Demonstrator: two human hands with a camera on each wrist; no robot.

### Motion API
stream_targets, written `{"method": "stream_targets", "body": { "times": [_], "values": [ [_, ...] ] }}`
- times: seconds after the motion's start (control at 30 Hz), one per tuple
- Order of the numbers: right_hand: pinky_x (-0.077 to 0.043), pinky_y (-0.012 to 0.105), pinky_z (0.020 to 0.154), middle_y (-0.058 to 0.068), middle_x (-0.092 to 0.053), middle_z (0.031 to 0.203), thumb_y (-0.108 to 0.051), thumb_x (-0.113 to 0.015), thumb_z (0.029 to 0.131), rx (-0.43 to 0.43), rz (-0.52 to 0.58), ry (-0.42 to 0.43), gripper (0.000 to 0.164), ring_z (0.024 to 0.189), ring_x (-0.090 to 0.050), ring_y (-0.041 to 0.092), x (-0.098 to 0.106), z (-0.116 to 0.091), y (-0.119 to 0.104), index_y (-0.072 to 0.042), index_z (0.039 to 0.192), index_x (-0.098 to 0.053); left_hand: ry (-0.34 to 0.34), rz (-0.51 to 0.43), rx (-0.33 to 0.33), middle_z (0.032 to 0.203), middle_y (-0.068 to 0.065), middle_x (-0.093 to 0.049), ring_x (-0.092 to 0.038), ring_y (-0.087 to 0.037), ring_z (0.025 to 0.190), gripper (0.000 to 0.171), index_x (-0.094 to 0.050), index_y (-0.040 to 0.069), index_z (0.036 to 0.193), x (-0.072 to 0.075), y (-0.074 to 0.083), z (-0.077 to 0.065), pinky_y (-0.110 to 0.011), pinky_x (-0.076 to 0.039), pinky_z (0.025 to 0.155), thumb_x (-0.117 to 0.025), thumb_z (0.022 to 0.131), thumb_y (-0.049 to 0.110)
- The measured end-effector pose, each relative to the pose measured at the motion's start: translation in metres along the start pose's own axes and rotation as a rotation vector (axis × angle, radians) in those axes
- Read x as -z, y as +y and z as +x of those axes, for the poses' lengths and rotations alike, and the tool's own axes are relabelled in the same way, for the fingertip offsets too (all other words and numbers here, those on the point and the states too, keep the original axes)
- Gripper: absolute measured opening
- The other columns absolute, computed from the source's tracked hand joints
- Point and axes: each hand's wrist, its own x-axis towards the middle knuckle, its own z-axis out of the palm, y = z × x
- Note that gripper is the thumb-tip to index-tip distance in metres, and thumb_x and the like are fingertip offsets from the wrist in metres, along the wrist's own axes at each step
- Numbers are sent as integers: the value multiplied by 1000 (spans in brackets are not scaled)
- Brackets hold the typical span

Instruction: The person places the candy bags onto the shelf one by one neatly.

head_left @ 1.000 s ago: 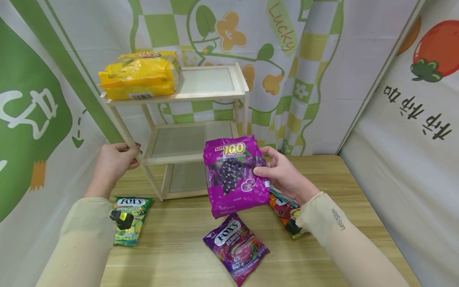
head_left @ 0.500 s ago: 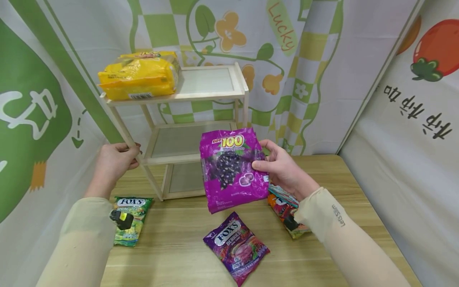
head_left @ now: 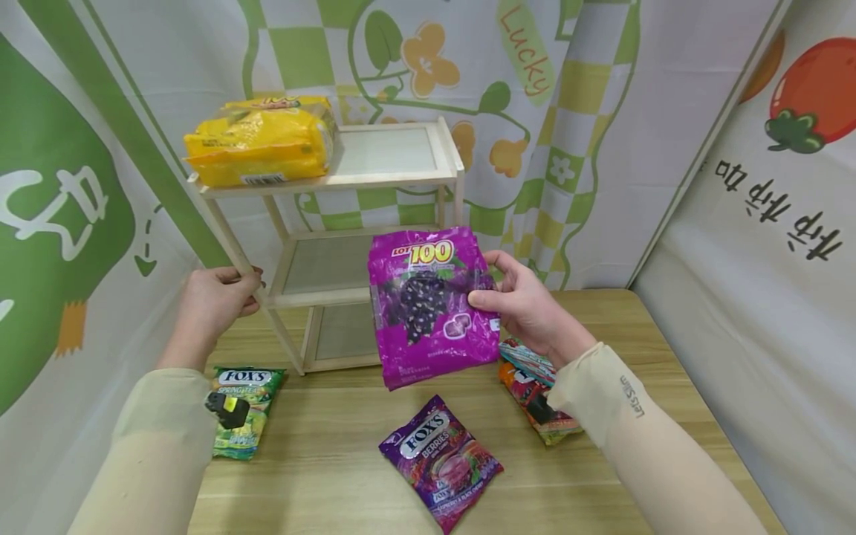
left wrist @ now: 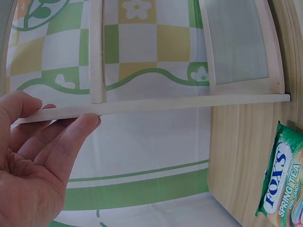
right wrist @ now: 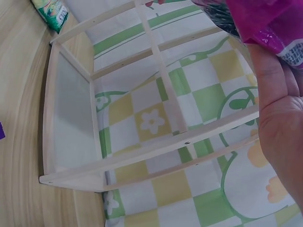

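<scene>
My right hand (head_left: 524, 301) grips the right edge of a purple candy bag (head_left: 431, 308) marked LOT 100, thumb on its front. The bag hangs in the air before the middle tier of a three-tier wooden shelf (head_left: 361, 297). In the right wrist view only the lower part of the purple bag (right wrist: 270, 23) shows above the right hand (right wrist: 281, 113). On the left, my left hand (head_left: 217, 301) pinches the front left post of the shelf. The left wrist view shows thumb and fingers of the left hand (left wrist: 42, 156) around that thin post (left wrist: 142, 105).
A yellow bag (head_left: 267, 141) lies on the top tier. On the wooden table (head_left: 321, 468) are a green Fox's Spring Tea bag (head_left: 247, 409), a purple Fox's Berries bag (head_left: 441, 464) and, under the right forearm, orange-red packaging (head_left: 528, 379). Printed curtains (head_left: 602, 148) enclose the sides and back.
The right hand has raised the purple LOT 100 bag and shifted it slightly left, toward the shelf. The left hand stays on the post.
</scene>
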Motion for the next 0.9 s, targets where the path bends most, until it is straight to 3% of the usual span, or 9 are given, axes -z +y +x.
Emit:
{"method": "stream_targets", "body": {
  "times": [0.9],
  "values": [
    [-65,42,74,17,-73,106,3,-65,94,53,3,-5,47,88,-75,26,-13,10,-18,-10,132,-42,-4,-28,-11,137,-27,-60,-66,6,79,54,-59,-1,141,0,0,0,-19,-61,75,-52,104,37]
  ]
}}
